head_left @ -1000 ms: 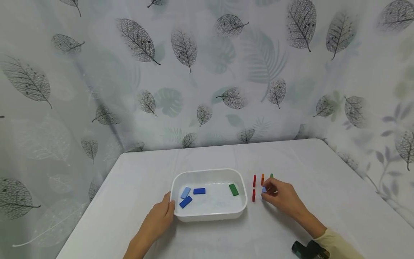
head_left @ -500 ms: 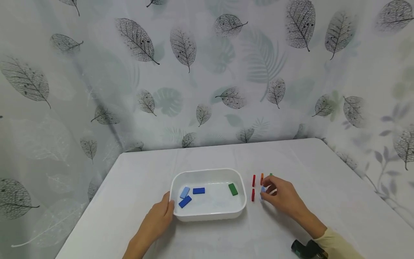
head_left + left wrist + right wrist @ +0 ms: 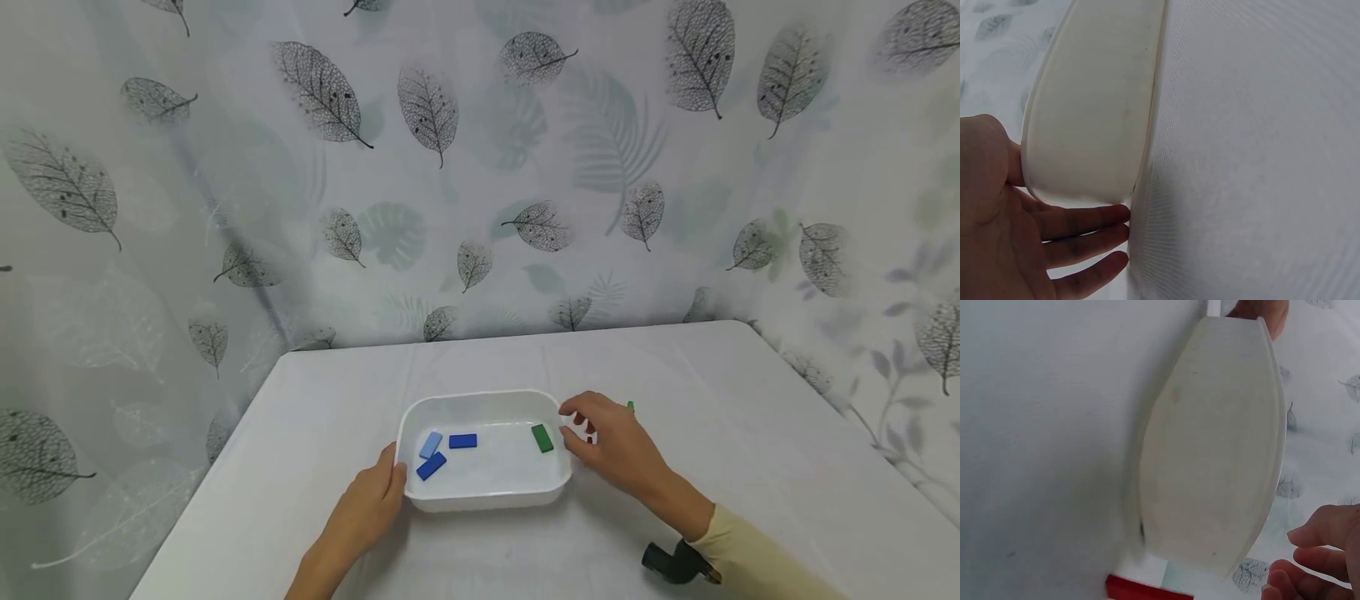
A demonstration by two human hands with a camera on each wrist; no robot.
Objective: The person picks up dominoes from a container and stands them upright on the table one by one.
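Note:
My left hand [image 3: 370,496] holds the left end of a white rectangular tray [image 3: 487,503], thumb at its rim and fingers spread along the outside. The left wrist view shows the fingertips low against the tray's wall [image 3: 1091,119]. Inside lie a light blue domino block [image 3: 431,445], two dark blue ones [image 3: 462,441] and a green one [image 3: 542,438]. At the tray's right rim hovers my right hand [image 3: 618,442], fingers loosely bent and parted from the thumb, with nothing between them. Below it, a red domino block [image 3: 1147,589] stands on the table in the right wrist view.
Past my right hand, a green block [image 3: 631,407] shows its top; the hand covers other standing blocks. A white cloth covers the table [image 3: 465,554]. Leaf-patterned curtains [image 3: 480,183] hang behind and at the sides. A dark device [image 3: 675,562] sits at the right wrist.
My right hand has left the upright light blue block and moved left to the tray's right rim, now hiding the red and orange blocks. My left hand and the tray stay put.

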